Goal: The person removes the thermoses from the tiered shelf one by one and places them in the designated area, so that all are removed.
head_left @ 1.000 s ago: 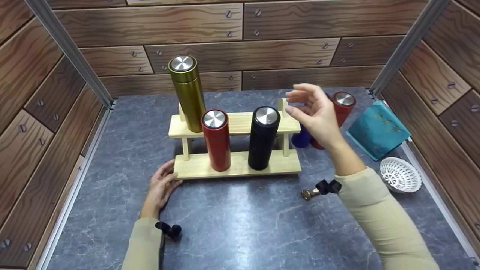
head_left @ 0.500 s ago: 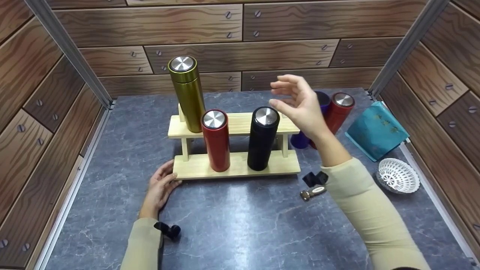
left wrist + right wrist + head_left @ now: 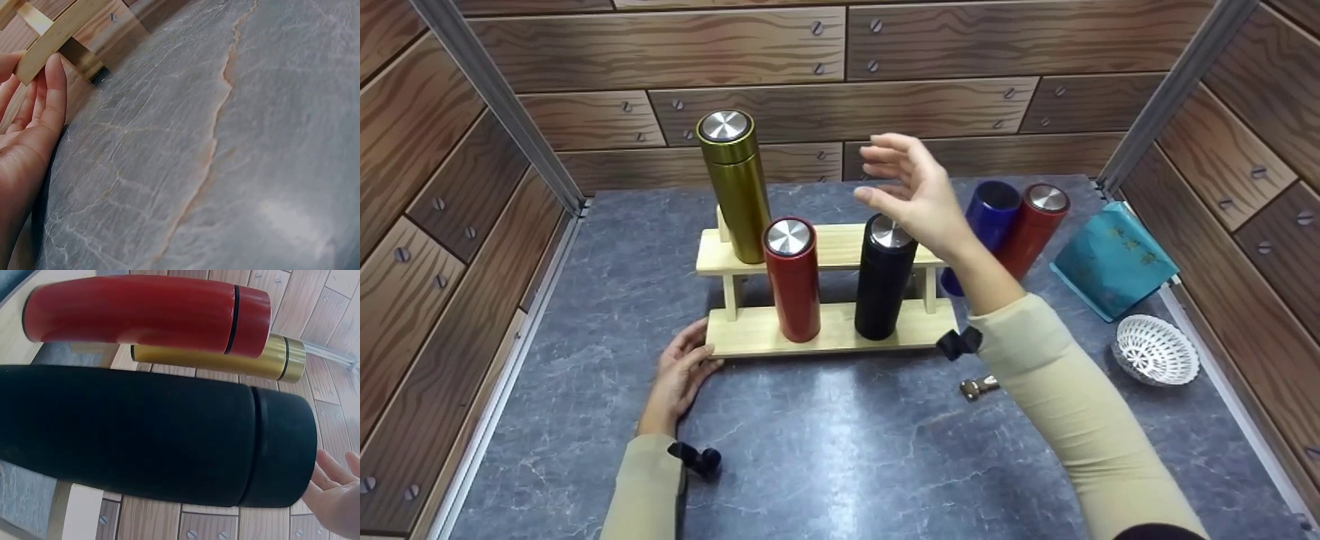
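Note:
My left hand point(image 3: 682, 375) grips the left front corner of a two-tier wooden rack point(image 3: 742, 330); in the left wrist view, thumb and fingers pinch the end of its board point(image 3: 42, 48). My right hand point(image 3: 911, 187) is raised behind the black thermos point(image 3: 881, 292), fingers loosely bent and holding nothing. In the head view it overlaps that thermos's silver lid and part of the upper shelf. The black thermos and a red thermos point(image 3: 795, 292) stand upright on the lower shelf. On the upper shelf's left end rises a gold thermos point(image 3: 739, 195).
Right of the rack are a blue, dark-mouthed container point(image 3: 990, 217) and another red thermos point(image 3: 1035, 225). Beyond them come a teal pouch point(image 3: 1117, 262) and a white openwork basket point(image 3: 1132, 367). A small brown object point(image 3: 976, 388) lies partly under the right sleeve. Wood-patterned walls enclose the table.
My right hand has moved left and slightly up, from in front of the blue container to above the rack, uncovering that container. The left hand keeps its grip on the rack.

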Tool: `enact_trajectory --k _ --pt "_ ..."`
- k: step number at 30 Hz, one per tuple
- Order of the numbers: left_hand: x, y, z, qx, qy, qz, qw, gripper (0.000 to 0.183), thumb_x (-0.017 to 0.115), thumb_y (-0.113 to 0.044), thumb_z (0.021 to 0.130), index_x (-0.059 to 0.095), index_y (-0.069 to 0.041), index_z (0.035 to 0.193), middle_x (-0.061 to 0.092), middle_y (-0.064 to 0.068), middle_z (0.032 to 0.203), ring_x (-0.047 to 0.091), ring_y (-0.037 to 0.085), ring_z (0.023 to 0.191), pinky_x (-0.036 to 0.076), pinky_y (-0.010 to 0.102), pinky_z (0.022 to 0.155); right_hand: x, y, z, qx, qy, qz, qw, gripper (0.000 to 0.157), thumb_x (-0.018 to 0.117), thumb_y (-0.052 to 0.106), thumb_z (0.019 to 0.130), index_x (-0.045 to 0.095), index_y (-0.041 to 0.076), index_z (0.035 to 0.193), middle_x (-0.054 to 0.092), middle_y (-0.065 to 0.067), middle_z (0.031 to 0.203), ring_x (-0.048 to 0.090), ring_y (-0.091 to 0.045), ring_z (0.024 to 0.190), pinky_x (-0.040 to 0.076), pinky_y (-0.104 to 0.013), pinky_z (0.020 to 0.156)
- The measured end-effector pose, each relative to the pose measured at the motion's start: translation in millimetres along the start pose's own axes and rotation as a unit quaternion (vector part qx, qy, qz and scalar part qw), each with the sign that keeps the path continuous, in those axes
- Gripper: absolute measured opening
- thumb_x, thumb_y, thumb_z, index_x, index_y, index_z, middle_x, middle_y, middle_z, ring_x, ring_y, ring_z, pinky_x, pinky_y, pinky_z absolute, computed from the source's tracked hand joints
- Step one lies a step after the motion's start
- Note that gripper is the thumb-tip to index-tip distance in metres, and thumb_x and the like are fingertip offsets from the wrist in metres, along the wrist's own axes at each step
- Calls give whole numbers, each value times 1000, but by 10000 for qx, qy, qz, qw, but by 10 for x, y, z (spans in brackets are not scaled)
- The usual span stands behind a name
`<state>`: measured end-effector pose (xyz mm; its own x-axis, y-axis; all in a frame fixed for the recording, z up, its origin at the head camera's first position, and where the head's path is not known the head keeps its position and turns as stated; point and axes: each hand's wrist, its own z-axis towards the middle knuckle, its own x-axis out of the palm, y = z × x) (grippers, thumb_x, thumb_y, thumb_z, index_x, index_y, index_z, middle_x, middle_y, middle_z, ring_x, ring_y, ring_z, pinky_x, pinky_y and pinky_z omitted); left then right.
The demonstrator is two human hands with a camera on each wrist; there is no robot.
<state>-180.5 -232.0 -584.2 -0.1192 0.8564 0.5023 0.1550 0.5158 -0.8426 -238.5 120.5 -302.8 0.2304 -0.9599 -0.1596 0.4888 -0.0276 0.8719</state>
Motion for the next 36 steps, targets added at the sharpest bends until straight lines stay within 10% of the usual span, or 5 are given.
enact_trajectory --k 36 --pt "-9 5 2 100 65 -19 9999 55 59 8 84 42 -2 135 49 13 124 58 21 89 53 32 70 968 54 656 392 -10 -254 9989 66 78 16 75 44 7 131 52 -13 124 52 -25 111 47 -31 87"
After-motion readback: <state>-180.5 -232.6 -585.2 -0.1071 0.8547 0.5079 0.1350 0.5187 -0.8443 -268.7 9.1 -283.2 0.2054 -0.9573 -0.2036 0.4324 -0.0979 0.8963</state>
